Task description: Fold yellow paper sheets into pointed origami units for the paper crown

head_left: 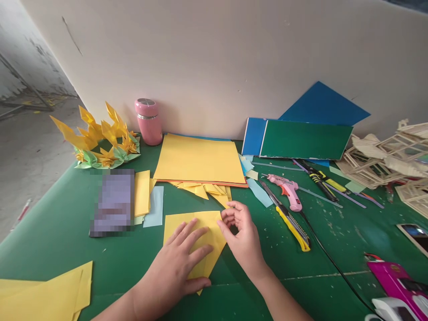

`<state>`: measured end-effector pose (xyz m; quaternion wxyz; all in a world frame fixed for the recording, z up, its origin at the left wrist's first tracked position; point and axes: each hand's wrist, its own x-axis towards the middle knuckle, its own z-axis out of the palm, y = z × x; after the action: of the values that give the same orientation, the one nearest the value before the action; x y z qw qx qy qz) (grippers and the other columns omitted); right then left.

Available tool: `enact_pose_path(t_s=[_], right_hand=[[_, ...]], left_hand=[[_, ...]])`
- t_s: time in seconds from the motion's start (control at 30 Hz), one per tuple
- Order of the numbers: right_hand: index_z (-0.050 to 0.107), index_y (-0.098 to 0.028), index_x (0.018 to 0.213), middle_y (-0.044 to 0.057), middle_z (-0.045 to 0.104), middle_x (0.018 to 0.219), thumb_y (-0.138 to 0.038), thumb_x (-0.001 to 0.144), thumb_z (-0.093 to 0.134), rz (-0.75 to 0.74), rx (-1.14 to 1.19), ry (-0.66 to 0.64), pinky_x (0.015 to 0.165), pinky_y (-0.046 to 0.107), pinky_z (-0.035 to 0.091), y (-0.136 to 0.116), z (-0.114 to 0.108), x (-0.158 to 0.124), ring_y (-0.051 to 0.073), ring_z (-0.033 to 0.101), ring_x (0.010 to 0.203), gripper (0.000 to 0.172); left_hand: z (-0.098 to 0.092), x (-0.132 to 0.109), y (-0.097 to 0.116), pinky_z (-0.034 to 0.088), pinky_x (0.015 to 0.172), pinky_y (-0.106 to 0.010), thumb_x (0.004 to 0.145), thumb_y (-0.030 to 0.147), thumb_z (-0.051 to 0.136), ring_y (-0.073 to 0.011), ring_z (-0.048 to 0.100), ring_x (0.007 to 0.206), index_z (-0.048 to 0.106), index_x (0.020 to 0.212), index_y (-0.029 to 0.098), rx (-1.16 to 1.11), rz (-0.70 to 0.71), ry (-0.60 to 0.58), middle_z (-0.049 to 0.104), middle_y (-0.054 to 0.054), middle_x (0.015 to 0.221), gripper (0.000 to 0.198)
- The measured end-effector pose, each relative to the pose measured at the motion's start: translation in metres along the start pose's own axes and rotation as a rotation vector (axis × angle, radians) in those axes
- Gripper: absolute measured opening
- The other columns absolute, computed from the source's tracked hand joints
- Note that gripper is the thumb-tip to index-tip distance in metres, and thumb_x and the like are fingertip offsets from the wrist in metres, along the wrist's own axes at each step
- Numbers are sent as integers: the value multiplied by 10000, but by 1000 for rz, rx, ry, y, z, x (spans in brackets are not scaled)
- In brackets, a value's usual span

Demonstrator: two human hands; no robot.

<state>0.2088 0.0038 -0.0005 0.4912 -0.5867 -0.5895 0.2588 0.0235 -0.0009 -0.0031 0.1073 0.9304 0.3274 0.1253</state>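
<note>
A yellow paper sheet [214, 219] lies on the green tabletop before me, its right side folded in so that it narrows toward the bottom. My left hand [174, 263] rests flat on it with the fingers spread. At the sheet's upper right corner, my right hand [244, 238] has thumb and fingers curled together on the edge. Just beyond the sheet are folded yellow paper pieces [200, 189], partly under a stack of yellow paper [200, 156]. To the right of my right hand are a yellow utility knife [290, 225] and a pink glue gun [289, 191].
A yellow paper crown [103, 140] and a pink flask [149, 122] stand at the back left. Nearer are a blurred purple item [115, 200] and more yellow sheets [47, 294]. Rightward lie a green board [306, 139], wooden stick models [368, 160], a phone [414, 236] and the glue gun's cord [334, 263].
</note>
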Motion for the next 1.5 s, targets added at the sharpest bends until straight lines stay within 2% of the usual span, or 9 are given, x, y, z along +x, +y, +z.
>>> enact_pose_path(t_s=[0.1,0.23,0.37,0.47,0.63,0.77,0.97,1.1,1.5], right_hand=[[509,-202,1098,9,643,758,-200,838,549,-83,-53,4,607,261,541,-1,3,0,135,606,630,263],[626,-207,898,40,671,784,-149,884,506,-302,-206,-17,667,286,542,-5,2,-1,160,632,719,135],[662,-210,851,51,687,807,-118,902,498,-484,-265,-107,710,308,550,-8,2,-3,175,634,776,195],[679,-206,870,54,699,872,-112,906,507,-549,-271,-198,748,317,555,-8,3,-4,184,621,834,199],[695,-187,919,53,711,934,-130,921,502,-586,-270,-290,753,317,561,-7,2,-6,186,607,853,202],[704,-199,933,38,723,941,-128,930,483,-611,-272,-310,751,319,568,-8,1,-6,181,621,854,232],[717,-191,933,34,737,951,-137,932,487,-640,-260,-303,849,347,570,-6,2,-6,197,641,958,236],[715,-197,988,41,736,973,-166,935,489,-616,-242,-358,863,362,577,-5,1,-5,199,653,970,235],[712,-189,1026,52,729,1034,-172,922,518,-591,-216,-437,882,389,568,-2,-4,-4,225,636,1063,221]], left_hand=[[-9,2,1,397,1042,-573,597,412,820,-384,412,1299,596,1135,238,-26,-34,-12,547,-112,1333,609],[-9,0,0,428,1014,-577,582,470,797,-405,399,1303,559,1152,187,-16,-108,82,522,-170,1341,679],[-1,-6,-1,445,1003,-552,608,556,741,-415,415,1288,365,1321,95,46,-124,243,524,-228,1311,929],[3,-8,-1,442,1003,-537,623,603,709,-412,430,1278,249,1378,68,87,-117,293,524,-238,1309,1033],[1,-6,-1,432,1009,-520,596,635,712,-399,473,1245,273,1372,50,115,-120,240,520,-246,1316,1067],[-1,-5,-2,400,1039,-507,573,639,724,-391,462,1258,304,1386,69,104,-142,175,518,-215,1338,1078],[1,-6,-4,365,1070,-481,598,662,688,-383,446,1272,363,1389,94,83,-153,135,499,-196,1367,1027],[0,-5,-4,366,1069,-488,585,661,693,-387,442,1273,396,1378,98,68,-175,119,507,-188,1359,1016],[1,-6,-6,326,1091,-465,628,698,640,-363,393,1317,280,1451,112,74,-173,78,384,-166,1467,1072]])
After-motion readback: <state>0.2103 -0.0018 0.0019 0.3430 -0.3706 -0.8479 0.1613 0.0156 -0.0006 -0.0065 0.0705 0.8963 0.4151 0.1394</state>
